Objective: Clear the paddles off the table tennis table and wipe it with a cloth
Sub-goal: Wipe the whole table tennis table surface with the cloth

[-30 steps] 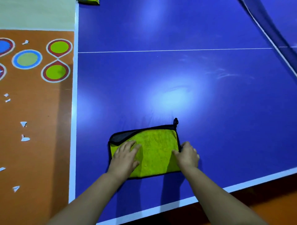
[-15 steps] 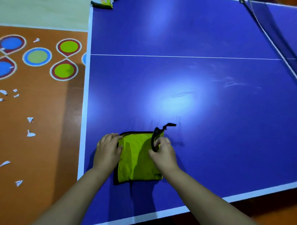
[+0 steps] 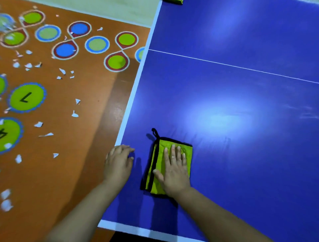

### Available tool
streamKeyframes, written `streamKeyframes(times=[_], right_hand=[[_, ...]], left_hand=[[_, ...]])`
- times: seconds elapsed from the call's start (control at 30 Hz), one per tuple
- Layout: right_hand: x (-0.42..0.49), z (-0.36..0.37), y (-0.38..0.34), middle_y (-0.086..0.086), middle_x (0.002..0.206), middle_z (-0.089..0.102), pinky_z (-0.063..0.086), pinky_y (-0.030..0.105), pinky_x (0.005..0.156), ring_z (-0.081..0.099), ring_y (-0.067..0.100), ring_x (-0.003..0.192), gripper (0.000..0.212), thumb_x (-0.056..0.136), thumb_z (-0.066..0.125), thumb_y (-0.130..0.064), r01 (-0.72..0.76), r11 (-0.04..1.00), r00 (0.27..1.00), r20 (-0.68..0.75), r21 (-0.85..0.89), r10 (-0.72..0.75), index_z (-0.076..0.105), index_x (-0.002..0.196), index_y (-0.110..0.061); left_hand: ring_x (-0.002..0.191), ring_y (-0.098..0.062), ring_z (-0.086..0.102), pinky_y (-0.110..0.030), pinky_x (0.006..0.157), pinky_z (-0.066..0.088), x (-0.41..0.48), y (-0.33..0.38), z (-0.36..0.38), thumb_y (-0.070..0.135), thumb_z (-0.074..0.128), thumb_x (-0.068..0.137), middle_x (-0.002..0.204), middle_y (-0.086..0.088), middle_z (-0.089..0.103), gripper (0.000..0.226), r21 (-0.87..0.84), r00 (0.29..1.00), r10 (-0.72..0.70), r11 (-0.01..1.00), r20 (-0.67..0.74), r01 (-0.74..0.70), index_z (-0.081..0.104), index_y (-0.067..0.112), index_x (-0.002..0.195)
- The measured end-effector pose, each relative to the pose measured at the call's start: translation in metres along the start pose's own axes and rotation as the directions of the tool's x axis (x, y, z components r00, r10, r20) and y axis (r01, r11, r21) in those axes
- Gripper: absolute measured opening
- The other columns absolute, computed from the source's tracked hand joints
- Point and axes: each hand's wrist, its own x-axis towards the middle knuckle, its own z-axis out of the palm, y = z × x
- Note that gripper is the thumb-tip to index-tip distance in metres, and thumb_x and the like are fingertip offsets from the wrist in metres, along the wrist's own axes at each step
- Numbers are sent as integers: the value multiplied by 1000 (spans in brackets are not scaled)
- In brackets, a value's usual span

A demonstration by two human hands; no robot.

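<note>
A yellow-green cloth (image 3: 187, 152) with black trim and a black loop lies folded into a narrow rectangle near the corner of the blue table tennis table (image 3: 224, 96). My right hand (image 3: 173, 170) lies flat on the cloth with straight fingers, pressing it onto the table. My left hand (image 3: 118, 163) rests palm down on the table's left edge, beside the cloth and apart from it, fingers relaxed. No paddle shows on the table in this view.
The table's white edge lines run along the left side (image 3: 136, 89) and the near end (image 3: 146, 230). A yellow-green object (image 3: 173, 1) sits at the table's far edge. Left of the table is an orange floor (image 3: 77, 138) with coloured circles and scattered white scraps.
The cloth has been folded in half again into a narrower shape. My right hand moved from its edge to lie flat on top. My left hand came off the cloth onto the table's edge.
</note>
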Motion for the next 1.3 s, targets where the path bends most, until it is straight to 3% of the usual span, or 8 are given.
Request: streamKeyframes(times=[0.27,0.43,0.5,0.6,0.7,0.97,1.13,1.3], right_hand=[[53,-4,21,22,155,24,8,56,113,17,39,145,89,83,30,-69,112,989,992,-38,-93,-116,32,148,-9],[114,-30,38,14,161,-6,-16,50,114,-13,33,147,97,76,5,-75,139,978,989,-27,-156,-144,1,154,-19],[133,-39,39,11,161,-9,-17,52,114,-17,33,146,93,79,10,-77,102,981,994,-32,-168,-109,-3,154,-22],[145,-43,36,7,162,-8,-14,60,112,-17,35,146,88,85,23,-76,39,984,998,-39,-172,-46,-3,154,-27],[143,-39,33,6,162,-9,-13,63,110,-16,35,146,87,85,22,-76,33,982,998,-43,-187,-42,-4,154,-29],[121,-28,18,7,162,-8,-12,60,113,-15,34,146,94,74,0,-80,-8,984,999,-51,-176,-1,-4,153,-31],[63,0,-22,9,161,-3,-8,62,113,-12,36,147,89,80,11,-75,29,984,999,-38,-174,-36,4,154,-27],[11,29,-79,17,158,14,6,68,111,2,43,146,86,84,27,-71,104,976,993,-30,-189,-111,22,152,-19]], left_hand=[[110,-28,54,-42,88,43,-20,10,6,5,73,75,110,-5,64,29,51,995,-101,993,-27,102,68,14,103],[116,-25,50,-40,95,40,-33,5,6,9,71,78,120,-3,60,34,107,975,-220,969,-30,222,66,15,111],[117,-26,49,-41,97,39,-40,2,6,9,72,77,122,-4,58,37,118,962,-270,955,-39,272,64,15,114],[123,-26,44,-41,102,35,-49,-4,4,11,70,80,131,-5,53,44,116,928,-369,921,-52,373,59,15,122],[129,-23,38,-39,106,31,-56,-14,2,16,67,85,139,-2,45,49,107,897,-439,891,-45,442,50,18,131],[128,-20,38,-35,104,33,-74,-52,-10,18,64,87,138,1,47,48,95,902,-432,898,9,429,50,20,132],[129,-18,36,-33,104,34,-76,-79,-27,19,60,90,139,2,46,43,64,898,-439,897,29,437,50,23,132],[126,-22,39,-36,103,34,-68,-103,-43,6,59,87,134,-2,51,43,33,924,-379,925,54,378,55,17,128]])
